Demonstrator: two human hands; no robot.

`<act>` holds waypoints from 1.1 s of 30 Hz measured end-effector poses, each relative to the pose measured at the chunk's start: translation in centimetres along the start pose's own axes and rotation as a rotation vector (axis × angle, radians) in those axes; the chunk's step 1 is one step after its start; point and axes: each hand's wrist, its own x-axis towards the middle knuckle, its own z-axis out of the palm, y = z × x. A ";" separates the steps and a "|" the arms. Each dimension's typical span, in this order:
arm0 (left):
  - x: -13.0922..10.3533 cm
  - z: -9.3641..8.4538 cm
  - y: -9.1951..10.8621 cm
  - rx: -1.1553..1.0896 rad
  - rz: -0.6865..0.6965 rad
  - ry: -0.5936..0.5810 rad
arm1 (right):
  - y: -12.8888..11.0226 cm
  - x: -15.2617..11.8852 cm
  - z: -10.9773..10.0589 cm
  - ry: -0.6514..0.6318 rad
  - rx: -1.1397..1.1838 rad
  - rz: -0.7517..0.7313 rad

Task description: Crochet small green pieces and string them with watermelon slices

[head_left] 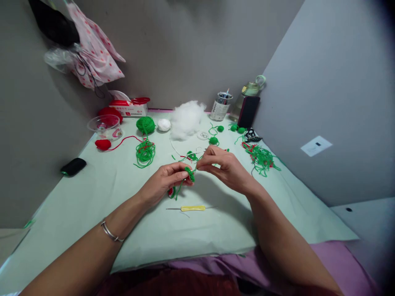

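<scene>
Between the thumb and fingers of my left hand (pixel 171 176) is a small green crochet piece (pixel 190 174). A red and green crochet piece (pixel 172 192) shows just below that hand, with a green yarn tail beside it. My right hand (pixel 220 165) is closed in a pinch at the right side of the held piece. A thin, shiny needle-like tool (pixel 193 170) runs from its fingertips to the green stitches; its full shape is hidden. Nearer to me lies a crochet hook (pixel 193 208) with a yellow handle, touched by neither hand.
Beyond my hands are a green yarn ball (pixel 146 125), white stuffing (pixel 187 119) and small green crochet balls (pixel 213 141). Tangled yarn scraps (pixel 262 159) lie right. A clear tub (pixel 106 128), a black case (pixel 73 167), a pen cup (pixel 220 107) and a phone (pixel 248 112) stand around.
</scene>
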 end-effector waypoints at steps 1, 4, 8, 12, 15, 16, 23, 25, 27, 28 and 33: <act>0.0 0.0 0.0 -0.006 0.002 -0.007 | -0.1 0.0 0.1 -0.006 0.009 0.002; 0.0 0.1 0.0 -0.018 0.015 -0.028 | -0.4 0.1 0.4 -0.018 0.044 0.003; 0.1 -0.1 -0.3 -0.017 0.029 -0.008 | -0.2 0.2 0.8 0.020 0.042 0.060; 0.2 -0.4 -0.8 0.010 -0.001 0.038 | 0.0 0.4 1.4 0.048 0.084 0.184; 0.3 -0.5 -1.0 -0.008 0.002 0.077 | -0.3 0.4 1.9 0.046 0.240 0.217; 0.4 -0.5 -1.1 -0.019 0.018 0.078 | -0.5 0.3 2.1 0.036 0.266 0.217; 0.8 -0.4 -1.6 0.031 0.041 0.089 | -1.2 0.1 3.3 0.012 0.012 0.054; 0.8 -0.4 -1.7 0.047 0.029 0.094 | -1.6 0.1 3.2 0.093 0.044 0.027; 0.9 -0.4 -1.8 0.051 0.034 0.100 | -2.2 0.2 2.8 0.216 0.192 0.026; 0.9 -0.4 -1.8 0.051 0.035 0.102 | -2.5 0.3 2.6 0.266 0.312 0.050; 0.8 -0.6 -1.7 0.057 -0.007 0.099 | -2.8 0.5 1.1 0.191 0.942 0.272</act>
